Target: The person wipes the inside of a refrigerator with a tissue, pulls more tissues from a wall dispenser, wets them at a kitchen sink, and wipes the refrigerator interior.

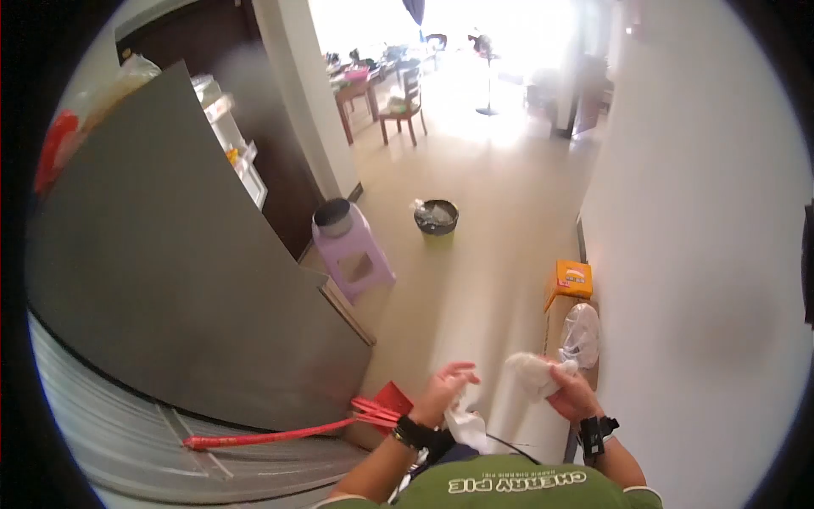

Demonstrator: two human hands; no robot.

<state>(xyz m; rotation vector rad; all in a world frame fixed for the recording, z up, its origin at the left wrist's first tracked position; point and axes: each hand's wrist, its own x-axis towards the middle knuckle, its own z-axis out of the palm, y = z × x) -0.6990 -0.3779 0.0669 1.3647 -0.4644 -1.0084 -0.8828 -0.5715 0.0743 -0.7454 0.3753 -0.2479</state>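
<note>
My right hand [574, 395] is closed on a crumpled white cloth [536, 375], which bunches out to the left of the fingers. At the lower middle, my left hand [448, 390] has a finger or two stretched out to the right. From its underside hangs a second piece of thin white cloth or tissue [466, 427], seemingly pinched by the other fingers, which are partly hidden. The two hands are apart, in front of my green shirt [500, 488]. Both wrists wear dark bands.
A grey fridge [195, 263] stands open at left, with a red strap [271, 437] beside it. Ahead are a purple stool [352, 254] bearing a pot [333, 219], and a lined bin [438, 241]. Along the right wall sit an orange box [571, 278] and a white plastic bag [581, 337].
</note>
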